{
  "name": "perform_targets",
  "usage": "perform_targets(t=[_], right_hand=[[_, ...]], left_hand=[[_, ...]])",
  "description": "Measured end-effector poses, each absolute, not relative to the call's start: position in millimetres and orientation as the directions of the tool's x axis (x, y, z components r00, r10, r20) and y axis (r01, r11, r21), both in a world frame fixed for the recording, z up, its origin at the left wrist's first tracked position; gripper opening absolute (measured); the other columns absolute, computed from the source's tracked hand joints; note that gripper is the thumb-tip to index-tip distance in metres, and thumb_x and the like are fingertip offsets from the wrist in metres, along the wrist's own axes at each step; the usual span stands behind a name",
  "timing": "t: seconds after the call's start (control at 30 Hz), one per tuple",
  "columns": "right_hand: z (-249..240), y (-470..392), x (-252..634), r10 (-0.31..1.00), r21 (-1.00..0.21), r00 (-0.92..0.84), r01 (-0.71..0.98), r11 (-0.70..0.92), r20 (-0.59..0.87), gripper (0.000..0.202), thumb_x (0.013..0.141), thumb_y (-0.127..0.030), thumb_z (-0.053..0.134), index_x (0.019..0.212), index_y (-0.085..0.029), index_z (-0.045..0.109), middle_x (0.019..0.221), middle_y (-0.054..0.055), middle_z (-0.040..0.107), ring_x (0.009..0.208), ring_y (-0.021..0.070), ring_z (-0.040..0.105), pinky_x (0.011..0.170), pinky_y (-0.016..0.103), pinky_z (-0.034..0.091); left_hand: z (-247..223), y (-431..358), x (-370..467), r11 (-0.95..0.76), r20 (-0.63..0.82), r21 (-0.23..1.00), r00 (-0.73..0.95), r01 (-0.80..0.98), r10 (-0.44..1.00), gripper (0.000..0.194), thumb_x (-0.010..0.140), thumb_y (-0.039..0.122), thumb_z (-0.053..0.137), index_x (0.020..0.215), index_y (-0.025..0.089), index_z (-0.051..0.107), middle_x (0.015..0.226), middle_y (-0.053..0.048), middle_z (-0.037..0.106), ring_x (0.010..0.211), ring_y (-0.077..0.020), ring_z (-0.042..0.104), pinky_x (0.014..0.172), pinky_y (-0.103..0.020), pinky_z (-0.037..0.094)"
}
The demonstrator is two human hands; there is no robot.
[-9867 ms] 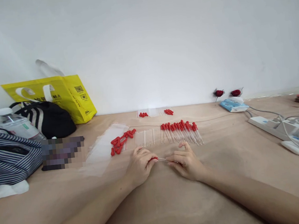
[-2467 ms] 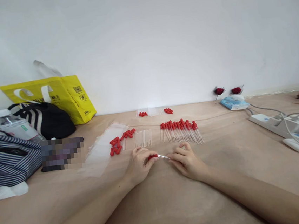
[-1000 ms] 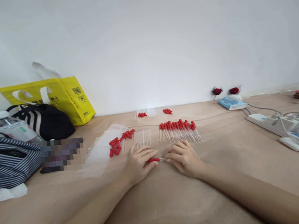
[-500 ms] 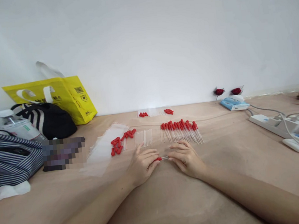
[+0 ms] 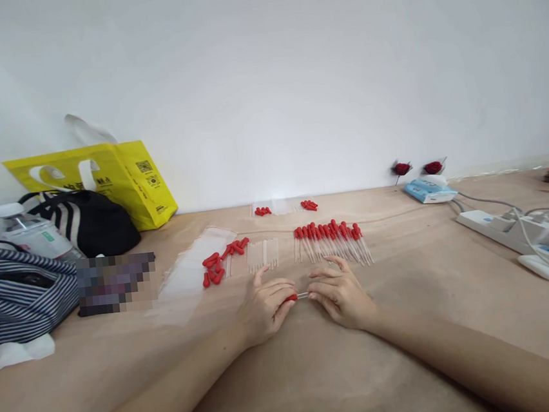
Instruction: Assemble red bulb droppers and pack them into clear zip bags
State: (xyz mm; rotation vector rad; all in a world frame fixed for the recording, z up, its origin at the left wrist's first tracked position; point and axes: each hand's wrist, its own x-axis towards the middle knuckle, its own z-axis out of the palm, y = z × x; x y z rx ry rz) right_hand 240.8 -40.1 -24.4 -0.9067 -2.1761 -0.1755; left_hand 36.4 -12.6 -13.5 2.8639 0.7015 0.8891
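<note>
Between my hands lies a dropper, its red rubber bulb at the left and its clear tube at the right. My left hand pinches the bulb. The tube is gripped by the fingertips of my right hand, which hide its far end. Beyond my right hand, droppers with red bulbs lie side by side in a row. Past my left hand are loose clear tubes and a scatter of loose red bulbs.
Clear zip bags lie left of the bulbs. Small bags with red bulbs are by the wall. At left stand a yellow bag, a bottle and a striped pouch. A power strip and tissues are at right.
Both hands stay together on the same dropper and have shifted slightly toward me. More of the red bulb shows at my left fingertips. The other things lie as before.
</note>
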Motion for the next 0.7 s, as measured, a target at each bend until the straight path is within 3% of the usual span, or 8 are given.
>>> perform_targets(t=[0.23,0.43,0.53,0.63,0.7], right_hand=[[-22.0,-39.2,241.3,0.575,-0.148,-0.458,0.681,0.717,0.678,0.017,0.085,-0.022,0.045,0.082,-0.022,0.062,0.073,-0.001,0.067,0.091,0.0155,0.054,0.091,0.039,0.021],[-15.8,-40.1,243.4,0.559,0.022,-0.503,0.756,0.654,0.659,0.018,0.08,-0.018,0.049,0.091,-0.024,0.063,0.079,0.001,0.063,0.075,0.0153,0.046,0.07,0.033,0.025],[-14.6,-36.4,243.4,0.59,0.061,-0.5,0.793,0.607,0.634,0.017,0.079,-0.017,0.049,0.086,-0.021,0.064,0.075,0.003,0.061,0.072,0.0156,0.044,0.064,0.032,0.022],[-10.6,-24.0,240.4,0.707,-0.058,-0.375,0.86,0.507,0.6,0.016,0.08,-0.02,0.048,0.081,-0.019,0.064,0.073,0.005,0.061,0.073,0.0169,0.046,0.063,0.031,0.023],[-5.7,-10.5,234.4,0.807,-0.199,-0.226,0.9,0.387,0.546,0.017,0.081,-0.022,0.046,0.084,-0.019,0.062,0.073,0.005,0.062,0.076,0.0177,0.049,0.065,0.03,0.025]], left_hand=[[-10.0,-14.5,36.6,-0.887,0.527,0.173,0.721,0.428,0.45,0.017,0.084,0.019,0.041,0.085,0.019,0.058,0.084,-0.002,0.067,0.09,-0.0153,0.06,0.102,-0.044,0.014],[-6.3,-13.9,35.3,-0.855,0.55,0.16,0.674,0.494,0.493,0.013,0.082,0.019,0.046,0.081,0.021,0.059,0.079,0.002,0.068,0.087,-0.0151,0.06,0.103,-0.046,0.009],[-4.3,-8.4,29.3,-0.815,0.569,0.109,0.636,0.569,0.521,0.014,0.081,0.029,0.05,0.09,0.023,0.058,0.094,-0.001,0.067,0.098,-0.0196,0.055,0.101,-0.046,0.013],[1.9,-0.7,16.3,-0.674,0.61,0.043,0.515,0.737,0.602,0.037,0.075,0.041,0.054,0.106,0.02,0.052,0.109,-0.009,0.06,0.104,-0.0258,0.05,0.096,-0.047,0.02],[8.4,4.2,5.0,-0.534,0.612,0.009,0.418,0.845,0.672,0.034,0.076,0.039,0.052,0.103,0.018,0.053,0.105,-0.01,0.06,0.099,-0.0268,0.051,0.09,-0.045,0.026]])
